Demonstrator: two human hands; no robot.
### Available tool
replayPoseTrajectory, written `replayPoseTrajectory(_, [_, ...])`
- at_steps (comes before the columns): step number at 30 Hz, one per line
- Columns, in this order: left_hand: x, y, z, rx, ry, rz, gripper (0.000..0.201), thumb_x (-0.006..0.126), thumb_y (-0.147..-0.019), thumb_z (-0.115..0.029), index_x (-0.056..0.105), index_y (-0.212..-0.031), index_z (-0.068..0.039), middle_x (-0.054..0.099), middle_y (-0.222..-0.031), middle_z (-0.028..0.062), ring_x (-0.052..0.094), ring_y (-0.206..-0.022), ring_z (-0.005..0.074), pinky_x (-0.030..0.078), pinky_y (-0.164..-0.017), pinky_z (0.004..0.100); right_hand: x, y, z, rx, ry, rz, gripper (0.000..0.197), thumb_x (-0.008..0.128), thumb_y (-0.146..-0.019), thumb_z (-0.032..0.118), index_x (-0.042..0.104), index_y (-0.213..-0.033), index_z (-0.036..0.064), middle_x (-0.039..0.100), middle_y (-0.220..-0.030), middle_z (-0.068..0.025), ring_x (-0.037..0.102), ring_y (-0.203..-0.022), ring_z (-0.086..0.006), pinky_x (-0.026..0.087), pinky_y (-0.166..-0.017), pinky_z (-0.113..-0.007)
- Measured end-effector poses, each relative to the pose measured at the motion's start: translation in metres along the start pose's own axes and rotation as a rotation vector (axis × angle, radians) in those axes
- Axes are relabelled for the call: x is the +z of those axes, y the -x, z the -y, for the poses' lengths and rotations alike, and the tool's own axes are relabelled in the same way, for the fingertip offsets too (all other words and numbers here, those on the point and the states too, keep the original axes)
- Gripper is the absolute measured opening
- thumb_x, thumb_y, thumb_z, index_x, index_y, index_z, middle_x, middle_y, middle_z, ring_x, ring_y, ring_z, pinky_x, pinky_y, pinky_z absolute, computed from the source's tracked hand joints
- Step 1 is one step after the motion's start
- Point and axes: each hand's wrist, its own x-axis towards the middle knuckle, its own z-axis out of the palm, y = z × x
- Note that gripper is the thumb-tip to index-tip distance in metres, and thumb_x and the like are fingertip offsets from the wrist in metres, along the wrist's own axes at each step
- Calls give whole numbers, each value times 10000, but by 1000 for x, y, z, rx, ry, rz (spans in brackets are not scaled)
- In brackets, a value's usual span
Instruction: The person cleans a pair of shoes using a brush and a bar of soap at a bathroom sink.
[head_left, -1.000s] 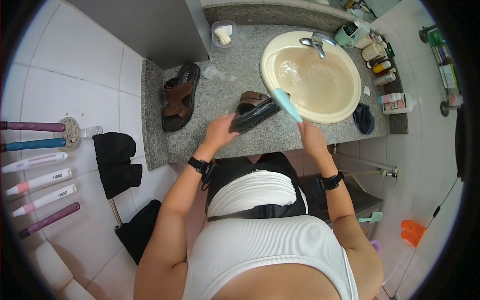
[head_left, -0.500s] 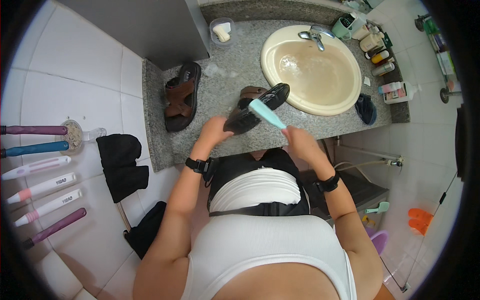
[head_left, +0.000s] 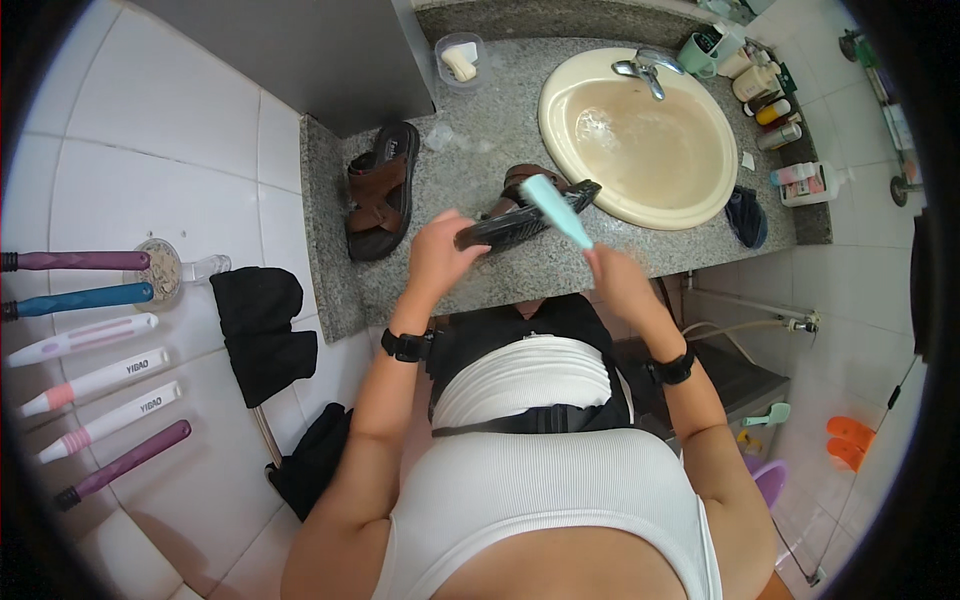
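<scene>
A brown sandal with a black sole (head_left: 515,230) is held up over the counter's front part, turned on its side with the ridged sole edge toward me. My left hand (head_left: 438,255) is closed around one end of it. In my right hand (head_left: 622,285) is the handle of a pale turquoise scrubbing brush (head_left: 556,208). The brush head lies against or just over the sandal's sole; its bristles are hidden. To the left, another brown sandal (head_left: 383,190) rests upright on the counter.
The cream washbasin (head_left: 560,160) with its chrome tap (head_left: 648,70) is set into the grey speckled counter (head_left: 450,165). A plastic tub with soap (head_left: 460,65) stands at the back. A dark cloth (head_left: 745,217) and several bottles (head_left: 770,100) line the right side.
The held sandal has turned, so its sole shows as a narrower edge. My right hand and the brush have shifted slightly. The whole view has moved a little.
</scene>
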Motion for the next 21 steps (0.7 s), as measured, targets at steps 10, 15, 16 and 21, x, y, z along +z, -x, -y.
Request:
replayPoseTrajectory(10, [-2,-10,-10,-19,18,-27,306,841,-613,-109,700,-861,3,563,-736,104,573,-621,231,456,-568,314,-8,17,10,-27,-283,69,339,431,-1001,260,560,-874,-27,574,-760,-274,549,-751,-467,429,-661,-499])
replayPoseTrajectory(15, [-9,-15,-23,6,-34,23,313,845,-609,-135,701,-848,6,558,-722,105,566,-610,238,444,-563,321,-11,13,0,-48,-290,91,364,405,-1009,268,558,-867,-30,568,-757,-274,538,-740,-474,427,-654,-485])
replayPoseTrajectory(16, [-10,-16,-25,13,-31,27,313,845,-609,-135,701,-848,6,558,-722,105,566,-610,238,444,-563,321,-9,10,-12,67,-262,32,387,397,-1012,282,556,-857,-35,564,-746,-270,527,-724,-478,424,-647,-479])
replayPoseTrajectory(21, [-10,-16,-29,8,-102,51,354,847,-595,-143,697,-880,2,571,-739,115,577,-634,258,446,-573,329,-22,23,28,-56,-350,142,366,429,-1000,279,561,-869,-36,562,-751,-278,540,-730,-469,425,-649,-475])
